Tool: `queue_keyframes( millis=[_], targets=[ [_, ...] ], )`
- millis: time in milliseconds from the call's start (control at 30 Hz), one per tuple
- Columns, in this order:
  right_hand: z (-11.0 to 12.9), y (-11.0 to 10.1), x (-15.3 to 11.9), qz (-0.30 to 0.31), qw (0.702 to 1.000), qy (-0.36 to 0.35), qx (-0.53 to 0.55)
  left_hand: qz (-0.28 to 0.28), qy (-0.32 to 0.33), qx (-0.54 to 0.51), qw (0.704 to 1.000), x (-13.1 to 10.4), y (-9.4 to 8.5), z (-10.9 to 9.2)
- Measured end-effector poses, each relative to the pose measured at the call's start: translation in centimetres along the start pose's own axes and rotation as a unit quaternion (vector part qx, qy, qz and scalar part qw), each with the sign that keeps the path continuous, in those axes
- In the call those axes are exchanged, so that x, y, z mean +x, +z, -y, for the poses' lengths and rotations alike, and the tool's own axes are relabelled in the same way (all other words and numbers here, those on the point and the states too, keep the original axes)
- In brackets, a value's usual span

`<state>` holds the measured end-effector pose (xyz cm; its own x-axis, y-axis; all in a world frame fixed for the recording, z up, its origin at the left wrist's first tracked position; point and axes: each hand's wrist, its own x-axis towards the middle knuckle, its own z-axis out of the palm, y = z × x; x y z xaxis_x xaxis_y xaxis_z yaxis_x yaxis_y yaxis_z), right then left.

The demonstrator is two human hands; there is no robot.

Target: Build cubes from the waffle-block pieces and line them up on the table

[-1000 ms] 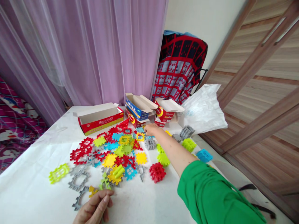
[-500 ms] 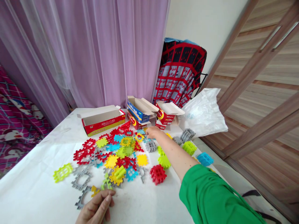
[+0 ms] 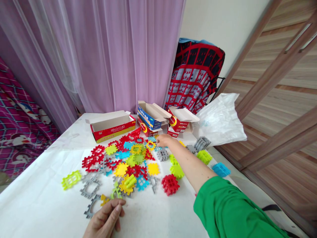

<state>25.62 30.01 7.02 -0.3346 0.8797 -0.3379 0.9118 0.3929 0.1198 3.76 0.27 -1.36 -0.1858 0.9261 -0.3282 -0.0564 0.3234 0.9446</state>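
My right hand reaches to the far side of a loose pile of plastic building pieces, its fingers bent down among them. What its fingertips pinch is too small to make out. Beside it lie a yellow ring-shaped piece and a grey block of linked pieces. My left hand rests near the front edge, thumb against curled fingers, with nothing visible in it. Close to its fingers are a grey toothed arch piece, a small yellow piece and a light green piece.
Open cardboard boxes stand at the back: a red-and-yellow one, a blue one and a red one. Blocks line the right side: red, green, blue. A white plastic bag lies behind them.
The whole view has shifted slightly, so things appear a little farther right. My right hand stays at the far side of the pile; my left hand has hardly moved.
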Motion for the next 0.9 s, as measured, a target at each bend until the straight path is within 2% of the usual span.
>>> queue_keyframes(
  millis=[600,733,900],
  targets=[
    [2.5,-0.5,1.1,0.001,0.999,0.034,0.020,0.002,-0.001,-0.002,1.000,-0.2,0.2,-0.6],
    [2.4,-2.1,0.1,-0.035,0.998,0.026,0.045,0.005,0.007,-0.001,1.000,-0.2,0.2,-0.6],
    [2.2,-4.1,-3.1,-0.127,0.988,-0.013,0.089,-0.001,0.017,-0.015,1.000,-0.2,0.6,-1.0]
  ],
)
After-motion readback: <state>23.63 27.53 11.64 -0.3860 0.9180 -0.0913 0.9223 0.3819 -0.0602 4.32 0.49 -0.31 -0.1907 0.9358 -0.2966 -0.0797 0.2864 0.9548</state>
